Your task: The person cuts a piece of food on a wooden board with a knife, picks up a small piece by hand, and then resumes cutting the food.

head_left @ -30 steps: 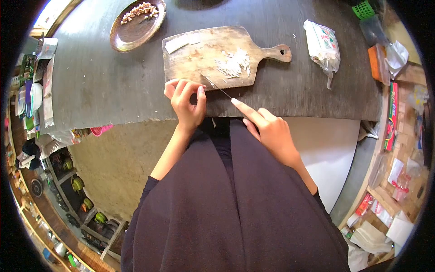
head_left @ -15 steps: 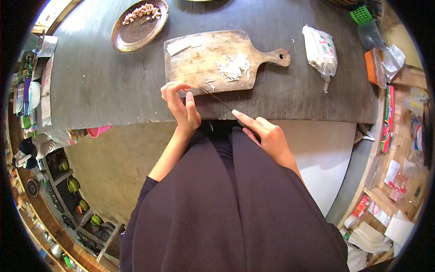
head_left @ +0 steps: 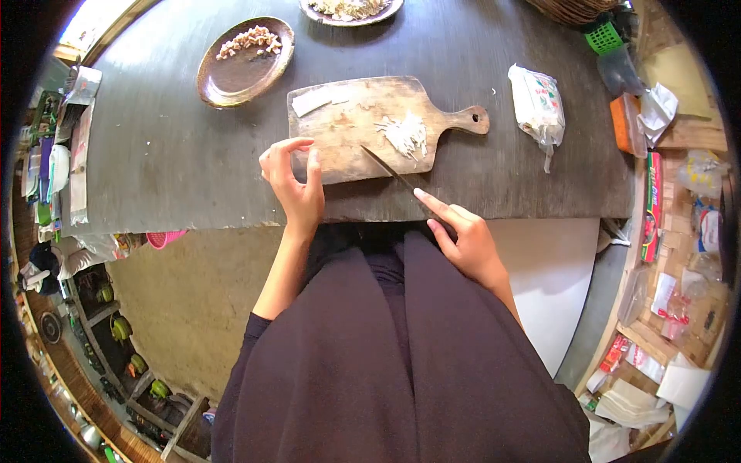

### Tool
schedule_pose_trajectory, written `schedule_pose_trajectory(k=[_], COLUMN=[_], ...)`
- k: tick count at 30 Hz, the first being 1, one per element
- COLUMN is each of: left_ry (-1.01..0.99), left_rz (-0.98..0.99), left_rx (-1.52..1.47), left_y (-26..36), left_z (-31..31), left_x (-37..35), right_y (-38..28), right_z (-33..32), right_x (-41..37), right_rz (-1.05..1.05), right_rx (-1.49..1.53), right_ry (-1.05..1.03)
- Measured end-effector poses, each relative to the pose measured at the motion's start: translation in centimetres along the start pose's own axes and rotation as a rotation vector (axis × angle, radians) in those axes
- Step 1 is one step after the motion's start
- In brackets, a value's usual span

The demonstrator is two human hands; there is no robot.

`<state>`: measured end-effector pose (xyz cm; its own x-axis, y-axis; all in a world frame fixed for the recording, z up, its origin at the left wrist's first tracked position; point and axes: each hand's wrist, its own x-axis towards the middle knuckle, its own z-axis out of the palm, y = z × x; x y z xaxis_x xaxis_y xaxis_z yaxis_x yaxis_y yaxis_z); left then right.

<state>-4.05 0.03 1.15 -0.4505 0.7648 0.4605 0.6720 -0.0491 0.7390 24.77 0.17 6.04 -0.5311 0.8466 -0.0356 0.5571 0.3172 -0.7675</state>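
The right hand [head_left: 467,238] was clenched around the handle of a knife [head_left: 391,169], index finger extended along it. The blade slanted across the near edge of the wooden cutting board [head_left: 343,135], its tip over the board; contact with the wood could not be determined. The left hand's [head_left: 295,189] grip was released, fingers curled and parted from the thumb, at the board's near left corner.

On the board, a pile of thin white strips [head_left: 404,136] lay toward the handle end, and flat white pieces [head_left: 315,100] lay at the far left corner. The dark surface [head_left: 177,177] also carried 2 plates: a brown plate [head_left: 235,79] with chopped pieces [head_left: 251,42], and another plate [head_left: 352,22], partly out of view. A white plastic bag [head_left: 536,104] lay right of the board.
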Motion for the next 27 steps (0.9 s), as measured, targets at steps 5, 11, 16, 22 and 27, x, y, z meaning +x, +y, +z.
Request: schedule_pose_trajectory(k=[5,11,16,22,27], left_ry=[-0.041,-0.168,-0.271,-0.385,-0.449], left_rz=[0.011,0.131,0.192,0.323,0.367], left_rx=[0.078,0.332,0.388,0.477,0.431], left_y=[-1.3,-2.2,-2.7,-2.4,-3.2], left_z=[-1.0,-0.4,1.4,2.8,3.6], left_x=[1.7,5.2,8.4,10.4,11.9], right_y=[-0.2,-1.8,-3.3,-5.1,-5.9], right_z=[-0.4,-0.5,-0.5,0.1,0.4], right_x=[0.6,2.8,3.9,3.9,3.2], right_rz=[0.039,0.062,0.19,0.25,0.318], right_rx=[-0.036,-0.035,-0.032,-0.043,-0.018], right_ry=[0.11,0.231,0.181,0.221,0.271])
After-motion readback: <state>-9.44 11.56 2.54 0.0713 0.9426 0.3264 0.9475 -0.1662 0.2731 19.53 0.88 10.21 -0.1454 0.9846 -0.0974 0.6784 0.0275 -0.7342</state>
